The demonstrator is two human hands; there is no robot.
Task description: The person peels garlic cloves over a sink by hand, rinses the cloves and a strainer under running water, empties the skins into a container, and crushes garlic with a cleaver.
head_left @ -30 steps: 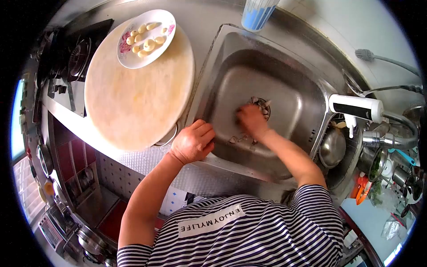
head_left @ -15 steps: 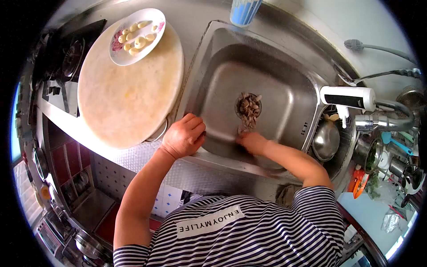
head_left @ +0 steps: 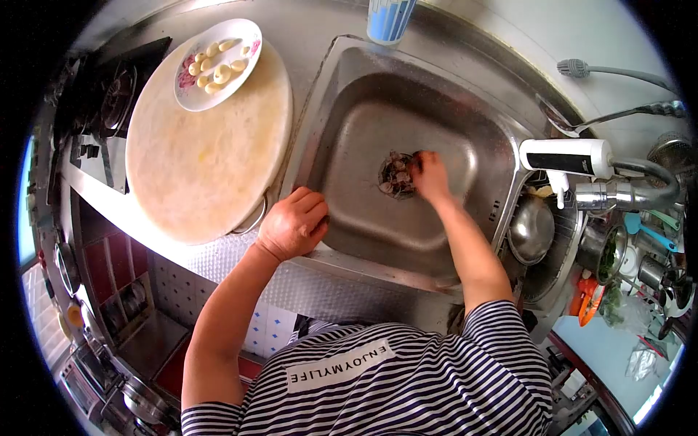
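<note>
My right hand [head_left: 430,176] is down in the steel sink [head_left: 349,138], at the right side of the drain. Papery scraps [head_left: 396,173] lie in and around the drain, next to my fingertips. Those fingers are bent and blurred, and what they hold, if anything, is hidden. Curled over the sink's near left edge, my left hand [head_left: 294,224] rests with its fingers closed on the rim. Peeled garlic cloves [head_left: 221,73] sit on a white flowered plate [head_left: 207,98], which stands at the far end of a round cutting board [head_left: 203,163].
A faucet [head_left: 571,158] reaches in from the right, over a rack holding a metal bowl [head_left: 530,231]. Behind the sink stands a blue-and-white cup [head_left: 390,20]. A grey brush [head_left: 574,68] lies at the back right, and a stove [head_left: 116,102] is at the far left.
My right hand has moved from the sink's near side up to the drain's right side. The scraps are now gathered more closely at the drain. My left hand has stayed on the rim.
</note>
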